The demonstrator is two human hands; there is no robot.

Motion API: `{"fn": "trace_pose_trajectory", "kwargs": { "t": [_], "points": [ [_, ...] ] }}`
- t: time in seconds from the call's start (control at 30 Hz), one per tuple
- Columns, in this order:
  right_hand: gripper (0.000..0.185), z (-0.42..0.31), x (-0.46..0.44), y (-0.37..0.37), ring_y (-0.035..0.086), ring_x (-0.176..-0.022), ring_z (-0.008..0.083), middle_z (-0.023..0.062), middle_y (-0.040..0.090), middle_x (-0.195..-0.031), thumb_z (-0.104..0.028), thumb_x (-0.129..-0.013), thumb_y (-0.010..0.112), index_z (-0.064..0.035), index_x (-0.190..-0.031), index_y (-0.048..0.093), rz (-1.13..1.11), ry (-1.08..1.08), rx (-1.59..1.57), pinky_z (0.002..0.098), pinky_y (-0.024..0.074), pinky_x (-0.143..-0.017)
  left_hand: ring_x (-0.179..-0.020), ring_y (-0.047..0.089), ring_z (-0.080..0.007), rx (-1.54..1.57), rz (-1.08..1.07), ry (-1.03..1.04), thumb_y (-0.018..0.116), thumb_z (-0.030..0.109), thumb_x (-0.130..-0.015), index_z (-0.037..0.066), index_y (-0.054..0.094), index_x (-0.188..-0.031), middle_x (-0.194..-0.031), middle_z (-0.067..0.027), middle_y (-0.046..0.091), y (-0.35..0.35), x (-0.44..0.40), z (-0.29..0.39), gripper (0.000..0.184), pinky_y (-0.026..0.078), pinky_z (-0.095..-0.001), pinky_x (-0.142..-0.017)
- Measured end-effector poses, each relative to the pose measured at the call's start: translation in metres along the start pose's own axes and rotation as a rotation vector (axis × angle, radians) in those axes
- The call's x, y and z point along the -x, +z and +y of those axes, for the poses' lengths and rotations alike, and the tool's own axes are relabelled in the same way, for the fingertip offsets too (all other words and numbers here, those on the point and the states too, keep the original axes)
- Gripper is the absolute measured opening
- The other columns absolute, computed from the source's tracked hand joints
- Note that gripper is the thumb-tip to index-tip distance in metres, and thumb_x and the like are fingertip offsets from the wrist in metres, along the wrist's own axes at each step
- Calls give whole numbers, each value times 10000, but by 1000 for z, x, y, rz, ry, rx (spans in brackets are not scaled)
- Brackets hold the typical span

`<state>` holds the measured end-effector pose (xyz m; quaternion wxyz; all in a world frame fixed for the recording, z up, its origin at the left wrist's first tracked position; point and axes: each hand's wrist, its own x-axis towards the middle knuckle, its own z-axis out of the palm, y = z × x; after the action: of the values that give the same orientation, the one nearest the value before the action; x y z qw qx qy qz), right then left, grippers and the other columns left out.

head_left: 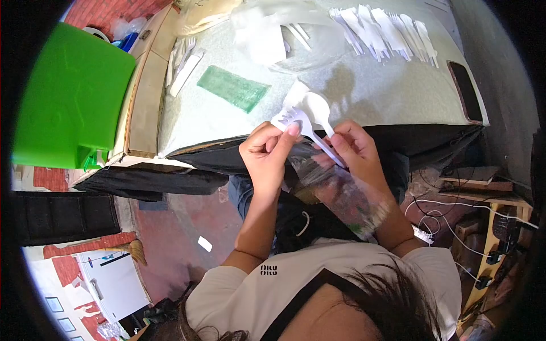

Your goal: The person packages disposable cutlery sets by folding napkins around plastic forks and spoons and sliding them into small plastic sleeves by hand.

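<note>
A white plastic fork [309, 132] and a white plastic spoon [317, 106] are held together above the table's front edge. My left hand [266, 149] is closed on the fork near its tines, thumb pressed on top. My right hand [354, 149] pinches the handle ends of both. A piece that looks like a white folded napkin [296, 92] shows behind the fork and spoon. Below, a clear plastic sleeve [333, 190] hangs by my right hand and wrist; where it is gripped is hidden.
Several white forks with napkins [387, 33] lie in a row at the far right. A phone [465, 91] rests at the right edge. A green flat rectangle [233, 88], more cutlery [186, 69] and a clear plastic bag [318, 40] lie on the table. A green container [71, 96] stands left.
</note>
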<state>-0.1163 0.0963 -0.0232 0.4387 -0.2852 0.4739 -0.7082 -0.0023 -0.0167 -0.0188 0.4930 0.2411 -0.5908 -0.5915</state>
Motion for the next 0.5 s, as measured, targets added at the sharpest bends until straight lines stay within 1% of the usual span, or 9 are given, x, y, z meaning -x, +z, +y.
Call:
{"fn": "trace_pose_trajectory", "kwargs": {
  "t": [0.07,0.1,0.2,0.23,0.33,0.4,0.5],
  "points": [
    [178,4,0,0,619,-632,147,105,624,-813,-189,-903,499,-14,-931,480,-42,-35,53,218,492,-545,-539,291,-20,11,-2,-27,679,-26,-731,-14,646,-730,-571,66,346,2,2,0,35,242,-169,-499],
    [174,2,2,4,589,-564,117,96,622,-785,-195,-908,491,-23,-933,476,-30,6,36,202,452,-468,-539,289,-20,21,0,-34,677,-27,-732,-14,646,-729,-570,66,347,2,2,-1,34,242,-170,-499],
    [166,-3,4,5,501,-483,59,71,603,-726,-195,-919,463,-34,-886,486,-64,39,107,159,363,-421,-542,301,-21,31,3,-3,669,-27,-741,-17,648,-736,-569,64,353,5,3,-2,24,269,-169,-507],
    [169,-1,4,5,467,-468,50,59,589,-698,-196,-922,458,-33,-894,492,-60,5,132,161,344,-416,-543,308,-22,31,5,17,666,-26,-744,-17,649,-741,-570,63,356,5,4,-1,20,282,-168,-511],
    [182,4,4,6,382,-439,28,25,545,-630,-196,-929,438,-30,-915,512,-57,-85,240,168,297,-406,-547,326,-30,-110,2,-56,654,-26,-755,-24,655,-771,-574,59,365,4,4,4,16,327,-168,-539],
    [196,5,5,7,349,-440,21,6,514,-603,-192,-933,422,-29,-928,530,-66,-127,358,170,280,-409,-558,368,-37,-52,18,-77,656,-17,-756,-28,660,-784,-589,41,421,8,5,7,30,345,-169,-557],
    [225,-2,6,8,373,-474,28,1,496,-590,-181,-939,394,-13,-937,544,-115,-63,372,183,302,-437,-579,434,-51,7,20,-73,662,-3,-756,-32,664,-786,-634,-1,511,10,6,8,42,358,-172,-570]
  ]
}}
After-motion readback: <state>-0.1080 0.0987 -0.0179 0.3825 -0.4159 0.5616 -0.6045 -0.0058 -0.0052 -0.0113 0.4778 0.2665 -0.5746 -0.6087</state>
